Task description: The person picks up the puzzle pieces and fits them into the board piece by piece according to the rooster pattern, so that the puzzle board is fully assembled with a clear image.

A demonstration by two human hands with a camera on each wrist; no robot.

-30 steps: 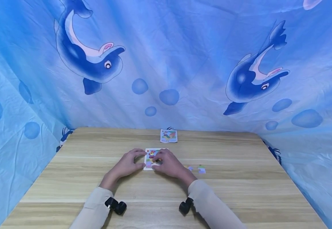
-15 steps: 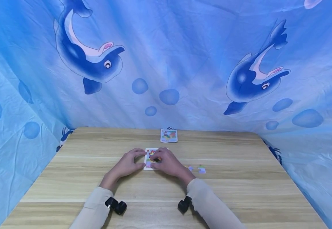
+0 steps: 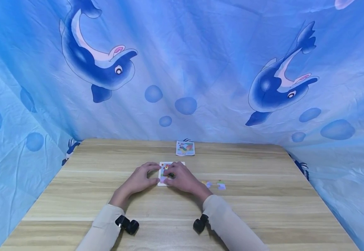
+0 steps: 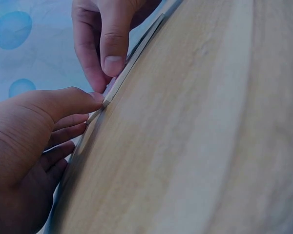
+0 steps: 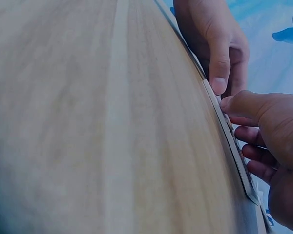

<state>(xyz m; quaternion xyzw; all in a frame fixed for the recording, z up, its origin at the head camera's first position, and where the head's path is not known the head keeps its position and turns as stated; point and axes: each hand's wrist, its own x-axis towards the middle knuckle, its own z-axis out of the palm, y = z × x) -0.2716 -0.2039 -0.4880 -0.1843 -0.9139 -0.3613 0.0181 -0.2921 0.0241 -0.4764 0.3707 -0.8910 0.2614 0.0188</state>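
In the head view, a small jigsaw puzzle board (image 3: 160,183) with a white border and a colourful rooster picture lies on the table. My left hand (image 3: 142,179) holds its left edge, thumb at the near corner and fingers at the far one. My right hand (image 3: 183,177) covers the board's right part, thumb and fingers bent down and pinching a puzzle piece mostly hidden beneath them. The right wrist view shows that right thumb (image 5: 234,105) close over the board's rim, facing the left thumb (image 5: 219,80).
Loose puzzle pieces (image 3: 221,185) lie right of the right forearm, one partly behind the wrist. A square picture card (image 3: 185,148) with a similar rooster lies at the back of the wooden table (image 3: 248,223). A blue dolphin-print curtain (image 3: 216,69) hangs behind.
My right hand has shifted slightly left over the puzzle board, its forearm following. The left hand and the board stay in place.
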